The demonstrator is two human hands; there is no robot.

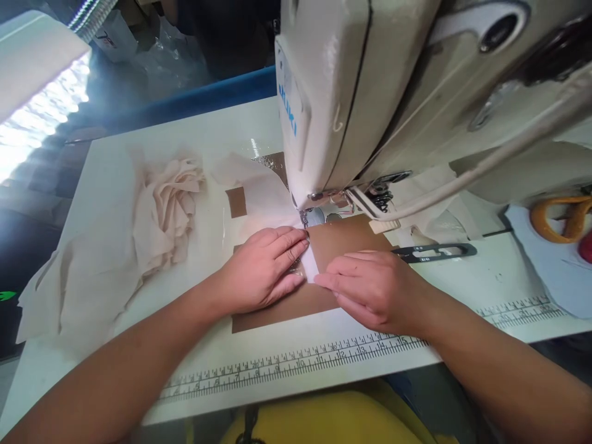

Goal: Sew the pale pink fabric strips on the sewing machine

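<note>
My left hand (263, 268) lies flat, fingers together, pressing a small white fabric piece (309, 264) onto a brown card (345, 240) just in front of the needle (305, 221) of a cream sewing machine (351, 92). My right hand (370, 287) rests beside it, its fingers pinched on the near edge of the same white piece. Both hands sit on the card on the white table (259, 345).
A heap of pale pink fabric (166, 203) lies left of the machine, with more cloth spread toward the table's left edge. Thread snips (437, 251) lie right of the card. Orange-handled scissors (562, 219) lie at the far right. A printed ruler (296, 364) runs along the front edge.
</note>
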